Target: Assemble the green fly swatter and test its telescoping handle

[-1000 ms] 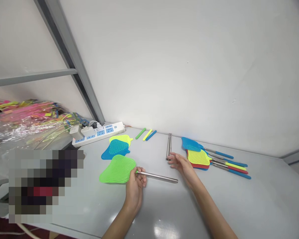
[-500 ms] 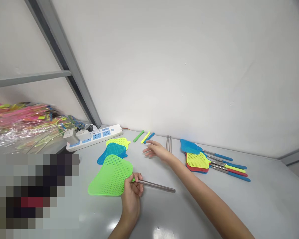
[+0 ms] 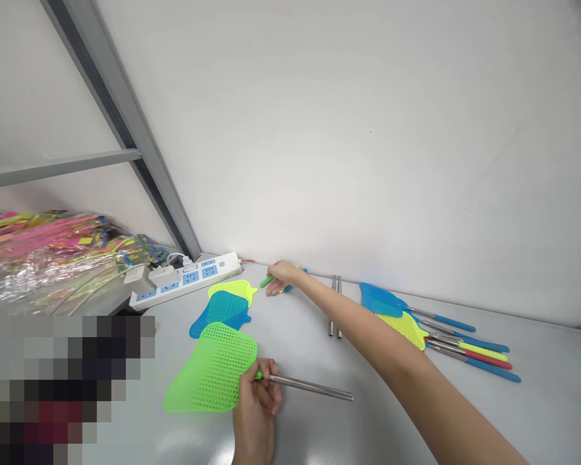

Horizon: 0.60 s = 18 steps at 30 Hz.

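My left hand [image 3: 260,391] is closed around the neck of a green fly swatter [image 3: 217,368], where its perforated head meets a bare metal rod [image 3: 314,387] pointing right. At the back of the table, my right hand [image 3: 281,276] has its fingers on a green handle sleeve [image 3: 266,281], whose upper part they hide. Beside that hand, a blue handle sleeve [image 3: 288,289] shows only in part. A blue swatter head [image 3: 223,310] overlaps a yellow swatter head [image 3: 232,292] behind the green one. Two metal rods [image 3: 336,323] lie by my right forearm.
Several swatters with handles, among them a blue one [image 3: 380,299] and a yellow one [image 3: 401,328], are piled at the right. A white power strip [image 3: 198,278] with plugs stands back left, near plastic-wrapped bundles [image 3: 43,258]. A wall rises behind the table.
My right hand has moved back and left from open air onto the green handle sleeve. My left hand still holds the green swatter. The view has shifted slightly.
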Motion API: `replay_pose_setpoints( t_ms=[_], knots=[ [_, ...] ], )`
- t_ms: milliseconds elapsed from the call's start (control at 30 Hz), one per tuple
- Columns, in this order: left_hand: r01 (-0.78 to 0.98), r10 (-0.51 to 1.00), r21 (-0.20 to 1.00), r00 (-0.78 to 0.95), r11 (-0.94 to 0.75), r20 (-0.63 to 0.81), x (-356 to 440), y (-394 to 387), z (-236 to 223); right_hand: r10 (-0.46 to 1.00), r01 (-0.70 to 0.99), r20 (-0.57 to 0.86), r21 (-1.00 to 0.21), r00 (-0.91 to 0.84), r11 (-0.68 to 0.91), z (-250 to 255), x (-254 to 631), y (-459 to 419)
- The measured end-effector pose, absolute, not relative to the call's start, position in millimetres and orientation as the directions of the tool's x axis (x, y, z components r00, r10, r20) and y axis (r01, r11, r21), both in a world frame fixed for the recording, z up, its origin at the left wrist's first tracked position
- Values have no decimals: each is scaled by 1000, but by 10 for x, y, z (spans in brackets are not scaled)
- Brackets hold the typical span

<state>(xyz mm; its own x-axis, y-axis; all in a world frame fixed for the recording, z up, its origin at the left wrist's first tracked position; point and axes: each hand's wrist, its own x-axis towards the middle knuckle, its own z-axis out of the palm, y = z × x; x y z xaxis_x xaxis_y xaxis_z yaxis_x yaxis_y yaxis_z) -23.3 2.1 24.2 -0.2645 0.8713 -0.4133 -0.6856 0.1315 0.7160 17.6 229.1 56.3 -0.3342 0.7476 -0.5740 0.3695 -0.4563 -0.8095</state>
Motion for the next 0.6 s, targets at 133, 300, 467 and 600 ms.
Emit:
replay_pose_setpoints(
  t_ms=[133, 300, 467, 600],
  knots=[
    [-696, 883, 708, -250, 121, -397, -227, 19, 248, 672, 401, -644, -761, -365, -511, 498, 190, 2359],
    [-686, 887, 714, -232, 142, -399, -225, 19, 264, 658, 405, -647, -760, -386, -509, 583, 197, 2322],
    [-688, 875, 711, -249, 141, -415, -237, 7, 243, 685, 358, -564, -825, -461, -437, 761, 437, 2073],
    [-691, 876, 710, -251, 137, -413, -244, 3, 242, 769, 285, -434, -899, -470, -333, 831, 1045, 1588]
  ],
)
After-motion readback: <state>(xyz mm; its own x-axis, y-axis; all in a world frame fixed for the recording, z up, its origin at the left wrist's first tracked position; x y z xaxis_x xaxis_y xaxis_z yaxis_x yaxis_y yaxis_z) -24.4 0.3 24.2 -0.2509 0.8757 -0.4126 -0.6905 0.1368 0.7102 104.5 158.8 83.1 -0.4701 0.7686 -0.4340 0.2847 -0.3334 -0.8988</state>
